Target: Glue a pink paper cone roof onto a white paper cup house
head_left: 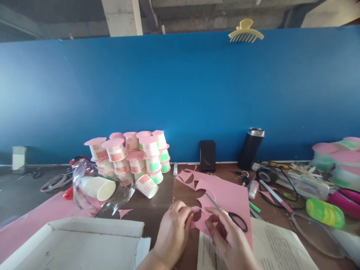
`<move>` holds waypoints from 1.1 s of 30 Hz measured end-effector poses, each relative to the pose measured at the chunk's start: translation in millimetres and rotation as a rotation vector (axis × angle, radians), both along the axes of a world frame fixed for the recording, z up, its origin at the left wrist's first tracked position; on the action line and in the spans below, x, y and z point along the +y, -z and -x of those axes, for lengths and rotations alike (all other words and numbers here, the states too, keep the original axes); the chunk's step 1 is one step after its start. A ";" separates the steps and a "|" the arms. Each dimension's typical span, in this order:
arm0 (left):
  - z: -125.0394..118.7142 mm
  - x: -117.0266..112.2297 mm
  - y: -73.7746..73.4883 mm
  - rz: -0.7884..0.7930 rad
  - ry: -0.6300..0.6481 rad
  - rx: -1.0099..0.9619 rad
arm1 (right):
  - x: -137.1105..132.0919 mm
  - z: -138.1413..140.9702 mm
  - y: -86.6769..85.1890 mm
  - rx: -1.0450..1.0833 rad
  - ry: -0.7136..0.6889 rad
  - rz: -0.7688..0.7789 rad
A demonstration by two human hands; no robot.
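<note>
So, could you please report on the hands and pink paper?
Left hand pinching small pink paper piece. Right hand beside it. Black-handled scissors close by, on pink sheet.

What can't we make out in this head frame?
Head view:
Pink paper piece: full outline, partly covered by the left hand.
Printed sheet: wording, too small and blurred.
Cups at far right: full extent, cut off by the right edge.
White tray: near side, cut off by the bottom edge.

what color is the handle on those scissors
The scissors' handle is black, clearest in the head view.
</note>
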State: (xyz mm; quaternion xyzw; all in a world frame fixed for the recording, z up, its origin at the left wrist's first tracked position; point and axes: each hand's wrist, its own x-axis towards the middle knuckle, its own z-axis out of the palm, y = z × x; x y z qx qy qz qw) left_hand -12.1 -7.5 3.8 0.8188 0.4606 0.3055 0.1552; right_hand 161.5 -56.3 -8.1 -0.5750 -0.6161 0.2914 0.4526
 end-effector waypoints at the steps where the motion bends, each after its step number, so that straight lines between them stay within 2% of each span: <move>1: 0.9 1.3 1.2 0.019 0.004 -0.010 | -2.2 -0.1 -1.4 -0.096 -0.043 -0.036; 5: -0.2 2.6 4.8 0.088 -0.011 0.018 | -7.1 1.1 -3.2 -0.434 -0.209 -0.085; 10: -1.6 3.0 3.7 0.124 -0.053 0.037 | -7.8 4.4 -1.1 -0.791 -0.268 -0.034; 13: 0.0 4.8 3.3 0.136 -0.096 0.042 | -9.3 7.3 -1.7 -0.877 -0.266 -0.034; 17: 2.1 7.6 7.1 0.144 -0.174 0.065 | -10.0 8.7 1.8 -0.876 -0.244 -0.050; 22: 2.6 11.7 14.7 0.149 -0.195 0.086 | -6.8 5.1 5.8 -0.725 -0.221 -0.066; 25: 2.6 13.0 16.6 0.146 -0.197 0.099 | -9.3 4.3 -6.4 -0.477 -0.175 -0.112; 28: 2.5 12.2 16.2 0.145 -0.197 0.112 | -19.0 4.7 -34.7 -0.153 -0.084 -0.169; 31: 2.5 10.5 14.7 0.156 -0.199 0.120 | -27.6 -3.6 -74.7 0.183 0.050 -0.071; 33: 2.6 9.8 13.8 0.162 -0.201 0.122 | -25.3 -19.8 -102.2 0.304 0.141 -0.045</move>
